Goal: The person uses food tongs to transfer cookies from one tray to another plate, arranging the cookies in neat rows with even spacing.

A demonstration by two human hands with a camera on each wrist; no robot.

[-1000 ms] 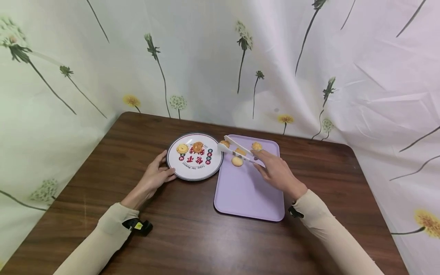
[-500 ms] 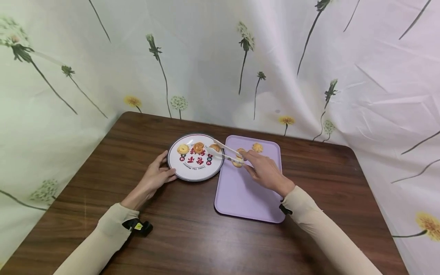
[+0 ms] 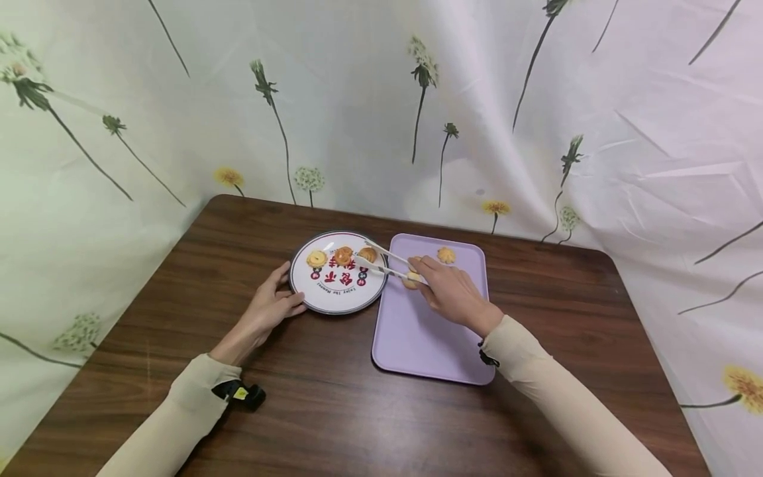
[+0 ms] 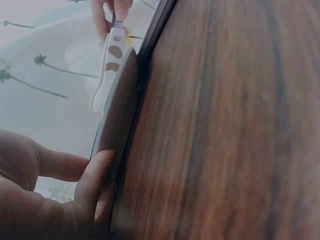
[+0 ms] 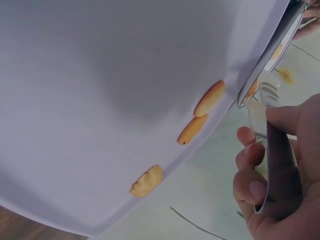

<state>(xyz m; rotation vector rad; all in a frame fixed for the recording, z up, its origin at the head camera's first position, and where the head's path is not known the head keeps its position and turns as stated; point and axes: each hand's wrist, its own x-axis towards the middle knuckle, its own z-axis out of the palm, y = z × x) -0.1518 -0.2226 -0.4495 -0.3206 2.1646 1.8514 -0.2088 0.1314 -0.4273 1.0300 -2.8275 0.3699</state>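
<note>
My left hand grips the near left rim of a white plate printed with red characters. Its thumb and fingers lie about the rim in the left wrist view. My right hand holds white-tipped tongs above the purple tray. The tong tips reach over the plate's right side, around a round brown cookie; whether they still pinch it, I cannot tell. A pale ring-shaped cookie and a brown pretzel-like cookie lie to its left on the plate.
The purple tray stands against the plate's right side. On it lie a flower-shaped cookie, an oval cookie and another flat cookie. Behind the wooden table hangs a dandelion-print cloth.
My right hand has moved left with the tongs, carrying the round brown cookie from the plate's right edge further onto the plate. The left hand has stayed at the rim.
</note>
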